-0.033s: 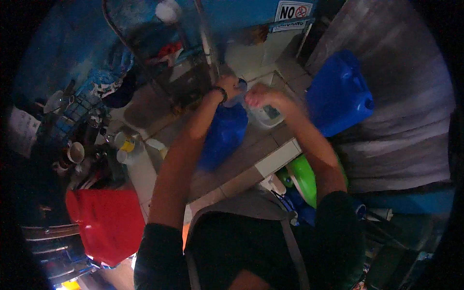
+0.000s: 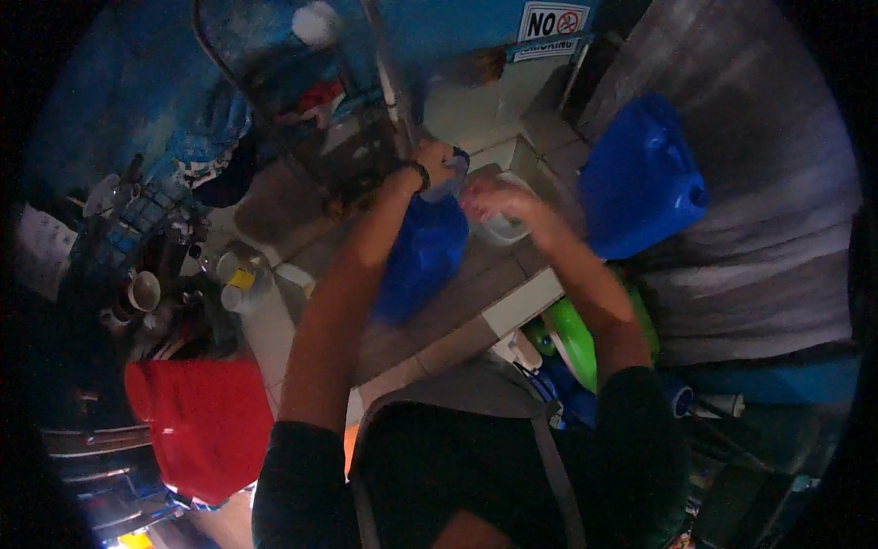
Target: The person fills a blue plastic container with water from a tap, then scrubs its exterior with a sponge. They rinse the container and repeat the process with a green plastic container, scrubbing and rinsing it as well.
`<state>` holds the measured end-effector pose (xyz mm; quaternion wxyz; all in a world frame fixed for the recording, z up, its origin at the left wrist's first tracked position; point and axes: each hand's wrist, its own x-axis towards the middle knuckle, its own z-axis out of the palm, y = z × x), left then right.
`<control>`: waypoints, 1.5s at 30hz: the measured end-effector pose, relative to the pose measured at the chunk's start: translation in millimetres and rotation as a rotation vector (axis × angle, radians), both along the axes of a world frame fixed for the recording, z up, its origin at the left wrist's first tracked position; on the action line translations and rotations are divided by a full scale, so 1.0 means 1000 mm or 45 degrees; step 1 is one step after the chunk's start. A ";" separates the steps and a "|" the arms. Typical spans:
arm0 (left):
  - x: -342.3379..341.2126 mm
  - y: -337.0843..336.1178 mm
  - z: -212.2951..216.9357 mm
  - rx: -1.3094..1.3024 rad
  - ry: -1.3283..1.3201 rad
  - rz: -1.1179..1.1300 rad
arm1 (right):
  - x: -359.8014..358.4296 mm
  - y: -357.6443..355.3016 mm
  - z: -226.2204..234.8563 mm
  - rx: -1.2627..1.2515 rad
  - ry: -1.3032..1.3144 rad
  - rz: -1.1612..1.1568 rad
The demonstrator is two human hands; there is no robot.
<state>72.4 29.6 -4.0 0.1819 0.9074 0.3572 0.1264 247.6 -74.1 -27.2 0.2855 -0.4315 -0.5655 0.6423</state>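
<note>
My left hand (image 2: 433, 163) is closed around a translucent pale-blue plastic piece (image 2: 445, 186), whose exact kind I cannot make out. It sits right over the top of a blue jerrycan (image 2: 423, 249) standing on the tiled counter. Just to the right, my right hand (image 2: 501, 199) hovers with curled fingers smeared by motion, so what it holds, if anything, does not show. Partly hidden beneath that hand is a whitish, see-through tub (image 2: 506, 231).
A second blue jerrycan (image 2: 640, 178) stands at the right by a grey curtain (image 2: 759, 229). Left are a mug (image 2: 144, 291), clear containers (image 2: 235, 282) and a wire rack (image 2: 151, 218). A red plastic object (image 2: 206, 425) lies lower left; a green basin (image 2: 574, 339) sits below the counter edge.
My right hand has shifted slightly toward me and turned, now covering more of the tub. My left hand and the blue jerrycan beneath it stay nearly in place.
</note>
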 end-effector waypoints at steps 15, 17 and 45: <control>-0.035 -0.019 0.024 0.051 0.054 0.298 | -0.254 -0.001 -0.153 -0.984 1.173 -0.842; -0.033 -0.030 0.028 0.073 0.042 0.295 | -0.235 -0.017 -0.138 -0.949 1.043 -1.000; -0.133 0.037 -0.062 -0.976 -1.178 0.743 | -0.122 0.103 -0.026 0.788 -0.916 -0.804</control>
